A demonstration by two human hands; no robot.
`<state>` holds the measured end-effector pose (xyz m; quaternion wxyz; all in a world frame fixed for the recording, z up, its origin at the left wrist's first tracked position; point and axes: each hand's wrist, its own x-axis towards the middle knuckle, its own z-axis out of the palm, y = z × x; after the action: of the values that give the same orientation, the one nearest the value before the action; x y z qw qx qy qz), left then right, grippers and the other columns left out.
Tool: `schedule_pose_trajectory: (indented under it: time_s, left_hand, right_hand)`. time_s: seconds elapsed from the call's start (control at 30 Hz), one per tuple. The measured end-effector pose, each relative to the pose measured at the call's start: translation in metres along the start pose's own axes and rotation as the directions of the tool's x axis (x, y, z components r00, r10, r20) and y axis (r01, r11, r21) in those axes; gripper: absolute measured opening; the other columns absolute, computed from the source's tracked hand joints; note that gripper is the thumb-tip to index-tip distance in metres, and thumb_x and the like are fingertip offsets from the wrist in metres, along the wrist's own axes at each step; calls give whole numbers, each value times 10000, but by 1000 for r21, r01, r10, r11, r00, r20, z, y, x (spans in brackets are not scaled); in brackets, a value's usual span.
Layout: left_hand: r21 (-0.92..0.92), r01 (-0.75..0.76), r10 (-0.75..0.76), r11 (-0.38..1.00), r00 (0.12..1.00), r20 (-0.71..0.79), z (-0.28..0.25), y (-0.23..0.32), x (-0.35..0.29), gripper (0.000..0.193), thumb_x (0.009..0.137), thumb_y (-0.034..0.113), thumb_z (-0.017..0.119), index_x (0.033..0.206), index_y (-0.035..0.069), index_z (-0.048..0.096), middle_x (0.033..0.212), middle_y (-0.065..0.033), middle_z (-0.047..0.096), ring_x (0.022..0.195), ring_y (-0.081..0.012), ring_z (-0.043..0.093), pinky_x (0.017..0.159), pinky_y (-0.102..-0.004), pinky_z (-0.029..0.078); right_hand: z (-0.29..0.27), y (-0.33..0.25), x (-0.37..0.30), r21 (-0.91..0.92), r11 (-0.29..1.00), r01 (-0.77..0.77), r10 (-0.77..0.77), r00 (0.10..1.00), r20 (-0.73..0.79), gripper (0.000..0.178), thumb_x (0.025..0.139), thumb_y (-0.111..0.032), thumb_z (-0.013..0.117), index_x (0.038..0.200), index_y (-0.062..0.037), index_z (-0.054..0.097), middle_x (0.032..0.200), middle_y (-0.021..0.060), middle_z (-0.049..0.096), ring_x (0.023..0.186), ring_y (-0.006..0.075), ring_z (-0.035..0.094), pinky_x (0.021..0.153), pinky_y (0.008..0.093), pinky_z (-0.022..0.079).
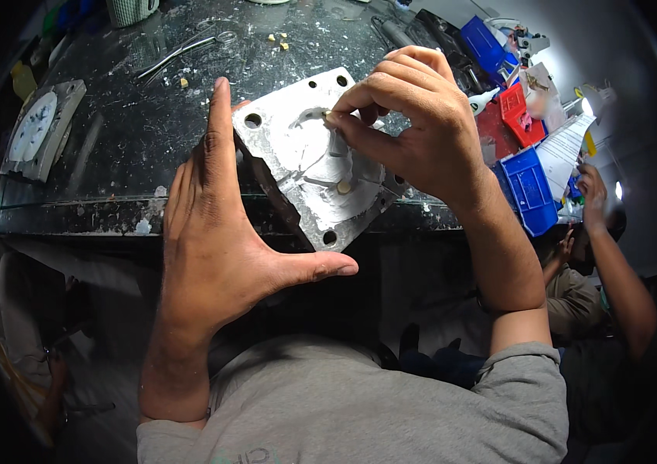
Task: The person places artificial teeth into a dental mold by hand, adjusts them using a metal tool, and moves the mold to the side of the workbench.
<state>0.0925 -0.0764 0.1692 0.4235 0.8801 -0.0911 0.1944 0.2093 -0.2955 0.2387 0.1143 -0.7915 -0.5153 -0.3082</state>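
A square silver metal mould plate (317, 213) with corner holes and a shiny recessed face lies at the table's front edge, one corner jutting toward me. My left hand (208, 224) is spread around its left side, index finger stretched along the edge and thumb pointing right by the near corner. A fingertip shows behind the plate; whether it supports the plate is hidden. Over the upper recess, my right hand (421, 116) pinches a small pale-yellow piece (328, 116) between thumb and index finger. Another yellowish piece (344, 187) sits in the lower recess.
Scissor-handled forceps (185, 54) and loose yellow bits (284, 46) lie on the stained dark table (123, 139). A second mould plate (42, 131) stands left. Blue bins (529, 189), a red bin (520, 114) and papers (564, 158) crowd the right, near another person's arm (618, 271).
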Motion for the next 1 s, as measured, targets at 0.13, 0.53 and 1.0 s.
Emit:
schedule_pose_trajectory:
  time_s: [0.13,0.53,1.0]
  left_hand:
    - [8,-8,8,1000,1000,2,0,0,0,1686,393,591,1059,1726,82,160,1646,-324,421,1504,-487,458,1259,-573,340]
    - [-2,-5,5,1000,1000,7,0,-2,0,1680,395,582,1064,1727,90,165,1620,-316,459,1473,-482,497,1250,-573,354]
    - [-6,-21,21,1000,1000,-11,0,-2,0,1582,419,540,1070,1697,95,251,1555,-301,526,1457,-467,518,1236,-569,377]
  right_hand:
    - [1,2,-2,42,999,-19,19,1000,-2,155,822,-186,891,884,-165,750,800,-42,696,813,166,684,954,374,457]
    - [-4,10,1,226,969,-101,91,994,54,189,802,-96,933,903,-68,775,810,12,726,731,140,653,783,316,510]
    - [1,6,2,234,958,-164,157,986,49,172,791,-118,911,873,-94,762,788,-5,748,761,160,719,821,331,538]
